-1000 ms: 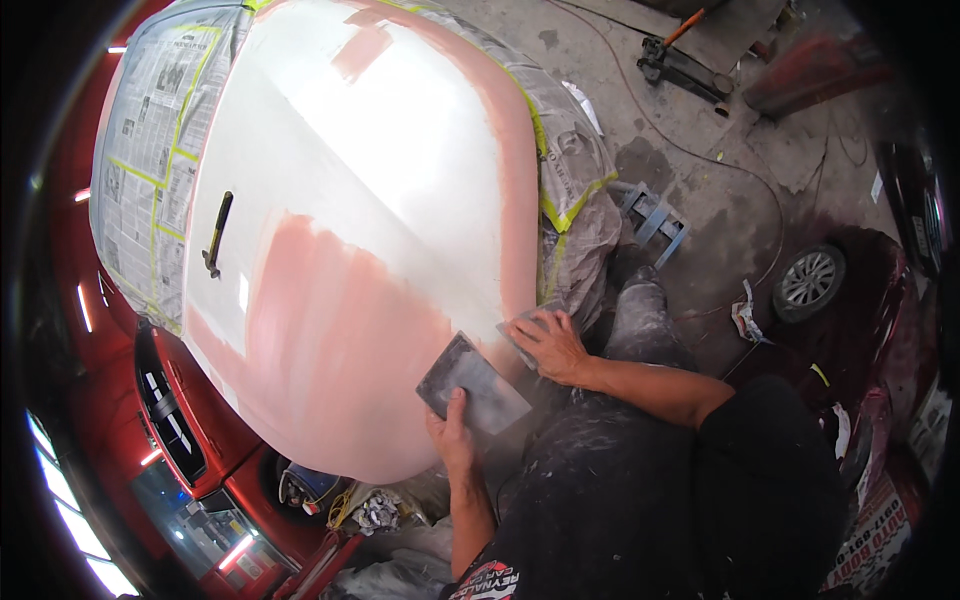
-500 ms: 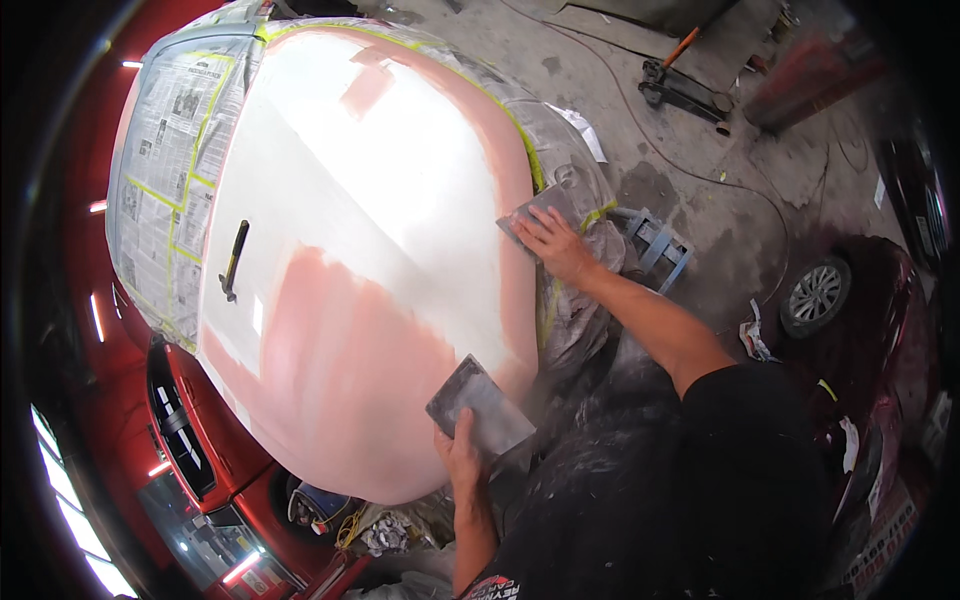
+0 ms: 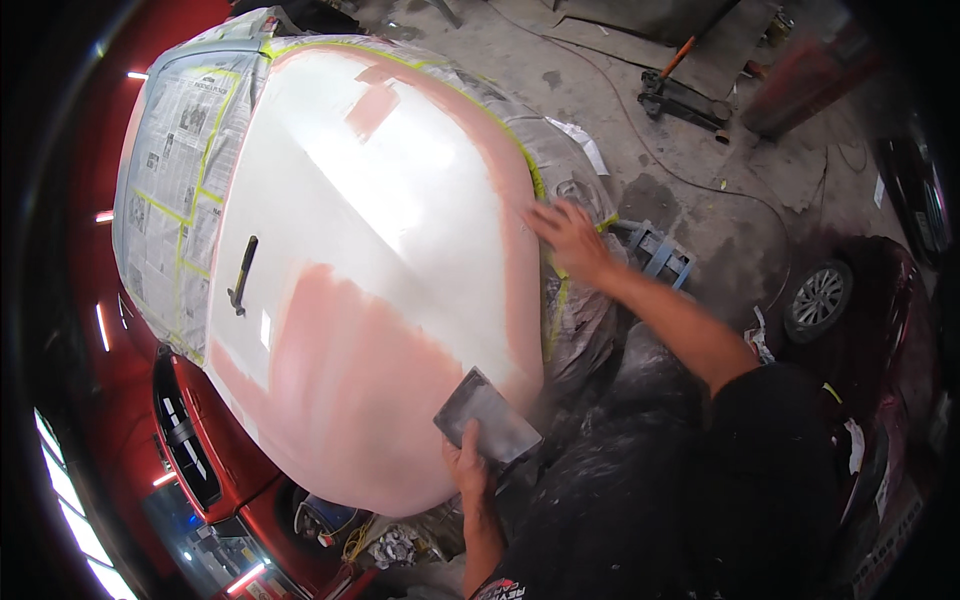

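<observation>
A car hood (image 3: 330,215), white with patches of pink filler or primer, stretches out to the left of my body. My left hand (image 3: 467,462) grips a flat grey rectangular plate (image 3: 487,415), thumb on top, over the hood's near lower edge. Its other fingers are under the plate, out of sight. Farther up, my right hand (image 3: 580,240) reaches to the pink border of the hood, fingers apart and slightly blurred at the edge. No sheet shows in it.
A small hammer-like tool (image 3: 243,275) lies on the hood. Newspaper masking (image 3: 180,130) with yellow tape covers the windshield side. Plastic film (image 3: 580,320) wraps the car's front. An orange-handled floor jack (image 3: 685,95), a hose, a dark red car (image 3: 870,320) and a red vehicle (image 3: 220,440) stand around.
A grey rectangular sheet under my right hand is no longer visible, and those fingers have shifted at the hood's edge. My left hand still holds its plate. The whole view has shifted slightly.
</observation>
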Available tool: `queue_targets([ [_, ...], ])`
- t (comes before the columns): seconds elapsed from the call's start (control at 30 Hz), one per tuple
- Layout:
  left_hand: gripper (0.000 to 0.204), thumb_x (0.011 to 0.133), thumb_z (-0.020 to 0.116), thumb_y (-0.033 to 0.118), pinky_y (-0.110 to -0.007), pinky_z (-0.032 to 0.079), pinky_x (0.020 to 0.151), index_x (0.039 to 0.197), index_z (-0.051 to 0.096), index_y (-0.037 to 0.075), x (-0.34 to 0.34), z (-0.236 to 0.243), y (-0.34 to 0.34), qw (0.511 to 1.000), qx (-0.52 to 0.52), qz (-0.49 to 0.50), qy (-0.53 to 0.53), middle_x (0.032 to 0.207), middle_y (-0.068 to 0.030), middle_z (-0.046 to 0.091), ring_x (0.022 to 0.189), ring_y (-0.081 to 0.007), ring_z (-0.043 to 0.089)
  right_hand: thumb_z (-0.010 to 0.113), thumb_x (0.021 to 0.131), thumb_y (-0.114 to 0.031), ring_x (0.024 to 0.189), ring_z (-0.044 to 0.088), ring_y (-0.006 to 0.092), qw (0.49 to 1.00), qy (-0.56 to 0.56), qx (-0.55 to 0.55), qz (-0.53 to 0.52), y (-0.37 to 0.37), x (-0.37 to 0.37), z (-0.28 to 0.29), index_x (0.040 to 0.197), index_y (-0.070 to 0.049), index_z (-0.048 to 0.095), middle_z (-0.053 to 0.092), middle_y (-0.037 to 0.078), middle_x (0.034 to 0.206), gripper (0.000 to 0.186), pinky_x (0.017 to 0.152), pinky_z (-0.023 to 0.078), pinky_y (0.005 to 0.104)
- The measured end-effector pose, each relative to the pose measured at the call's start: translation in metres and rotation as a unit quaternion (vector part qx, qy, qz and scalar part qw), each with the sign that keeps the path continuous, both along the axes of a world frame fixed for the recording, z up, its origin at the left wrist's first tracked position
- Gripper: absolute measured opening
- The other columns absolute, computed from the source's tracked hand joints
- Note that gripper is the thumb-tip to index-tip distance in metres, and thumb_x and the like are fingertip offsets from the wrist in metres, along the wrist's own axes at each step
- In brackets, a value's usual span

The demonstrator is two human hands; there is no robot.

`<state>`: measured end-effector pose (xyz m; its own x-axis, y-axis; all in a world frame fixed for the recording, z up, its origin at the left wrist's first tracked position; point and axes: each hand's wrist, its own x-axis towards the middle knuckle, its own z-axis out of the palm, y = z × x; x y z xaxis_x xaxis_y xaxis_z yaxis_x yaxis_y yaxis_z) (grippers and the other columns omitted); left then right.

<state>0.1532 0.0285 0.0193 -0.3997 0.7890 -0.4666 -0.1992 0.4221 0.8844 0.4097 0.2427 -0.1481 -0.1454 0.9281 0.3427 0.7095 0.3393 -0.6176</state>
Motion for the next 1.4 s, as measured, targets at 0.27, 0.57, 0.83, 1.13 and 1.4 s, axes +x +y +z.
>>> queue_targets([
  [0.27, 0.034, 0.093, 0.063, 0.005, -0.034, 0.057, 0.080, 0.125, 0.054, 0.002, 0.004, 0.000, 0.002, 1.000, -0.006, -0.013, -0.004, 0.109, -0.0101, 0.066, 0.092, -0.0195, 0.067, 0.061, 0.077, 0.003, 0.126, 0.046, 0.0331, 0.992, -0.037, -0.120, 0.027, 0.069, -0.010, -0.005, 0.141, -0.025, 0.054, 0.049, 0.004, 0.144, 0.070, 0.103, 0.040, 0.0479],
  [0.57, 0.034, 0.092, 0.062, 0.005, -0.034, 0.056, 0.082, 0.125, 0.054, 0.002, -0.001, -0.004, 0.013, 0.999, 0.001, -0.030, -0.023, 0.109, -0.0104, 0.066, 0.094, -0.0198, 0.067, 0.064, 0.072, 0.000, 0.124, 0.043, 0.0391, 0.993, -0.021, -0.105, 0.040, -0.066, -0.060, -0.014, 0.140, -0.017, 0.053, 0.049, 0.010, 0.140, 0.072, 0.104, 0.037, 0.0506],
  [0.83, 0.034, 0.093, 0.062, 0.005, -0.034, 0.056, 0.082, 0.126, 0.053, 0.002, 0.002, 0.002, 0.007, 0.998, -0.032, -0.043, -0.018, 0.110, -0.0102, 0.065, 0.094, -0.0196, 0.066, 0.065, 0.074, -0.004, 0.127, 0.041, 0.0387, 0.983, -0.020, -0.157, 0.094, -0.168, -0.089, -0.031, 0.145, -0.018, 0.048, 0.045, 0.008, 0.145, 0.075, 0.105, 0.035, 0.0521],
  [1.13, 0.030, 0.096, 0.060, 0.008, -0.029, 0.050, 0.085, 0.125, 0.056, 0.001, 0.005, 0.005, 0.008, 0.999, -0.022, -0.039, 0.016, 0.110, -0.0061, 0.064, 0.096, -0.0151, 0.062, 0.063, 0.070, 0.000, 0.132, 0.048, 0.0351, 0.998, -0.005, -0.063, -0.006, -0.095, -0.012, -0.023, 0.147, -0.013, 0.046, 0.050, 0.012, 0.146, 0.080, 0.112, 0.034, 0.0496],
  [1.4, 0.033, 0.093, 0.063, 0.007, -0.033, 0.054, 0.082, 0.124, 0.054, 0.001, 0.005, 0.005, 0.003, 0.999, -0.018, -0.035, 0.024, 0.108, -0.0083, 0.065, 0.092, -0.0182, 0.065, 0.052, 0.086, -0.002, 0.137, 0.043, 0.0340, 0.995, -0.086, 0.050, 0.014, -0.015, -0.013, -0.079, 0.148, -0.007, 0.043, 0.045, 0.010, 0.151, 0.063, 0.112, 0.036, 0.0481],
])
